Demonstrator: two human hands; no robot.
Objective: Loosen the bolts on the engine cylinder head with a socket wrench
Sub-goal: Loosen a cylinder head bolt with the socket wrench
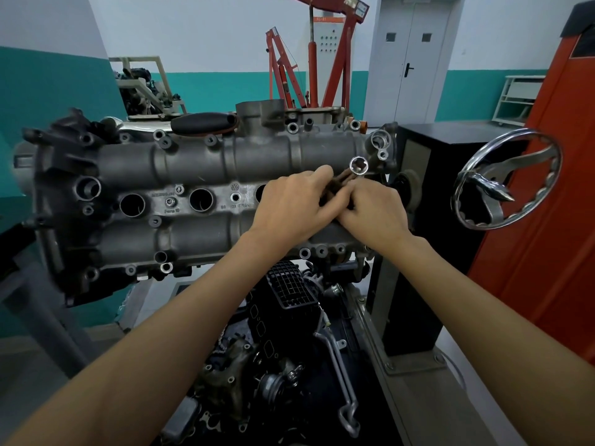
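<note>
Both hands meet over the right end of the cylinder head, which lies lengthwise on a stand with its top face toward the camera. The left hand curls around a dark, blurred handle, and the right hand closes on the same handle just beside it. This is the wrench; its bright socket sticks out past the fingers, open end tilted up toward the camera, above the head and not seated on any bolt.

As a judgement, the loosening looks partly done at most. Many bosses along the head's far and near edges show dark, empty holes, and the small fasteners in the middle strip cannot be told as tight or slack. With the socket off the head and both hands on the tool, the person seems to be between bolts or adjusting the wrench. Fitting the socket to a bolt near the head's right end would be the likely next step. How many bolts are left cannot be told.

No trays or bins are visible. The nearest things to containers are the round bores in the head's middle strip; they look dark and hollow, with nothing visible inside. Right of the head, a chrome handwheel sits on the stand's black post.
</note>
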